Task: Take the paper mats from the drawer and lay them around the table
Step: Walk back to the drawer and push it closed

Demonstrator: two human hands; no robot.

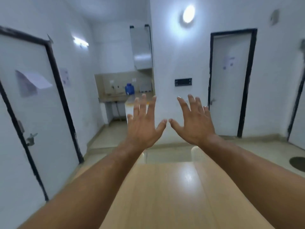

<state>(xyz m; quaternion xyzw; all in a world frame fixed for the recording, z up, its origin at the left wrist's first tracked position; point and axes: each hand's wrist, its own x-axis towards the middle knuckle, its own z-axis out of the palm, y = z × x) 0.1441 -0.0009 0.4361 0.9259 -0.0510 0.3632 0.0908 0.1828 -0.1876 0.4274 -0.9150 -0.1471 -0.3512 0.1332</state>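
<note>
We hold our left hand [143, 129] and right hand [194, 128] spread wide, each grip empty, above the wooden surface [165, 195]; next we must find the drawer.

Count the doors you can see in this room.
3. The left door, closed, carries a paper sheet; the far door, closed, stands below and right of the round lamp; the edge door at far right is mostly cut off. Others may be out of view.
</note>
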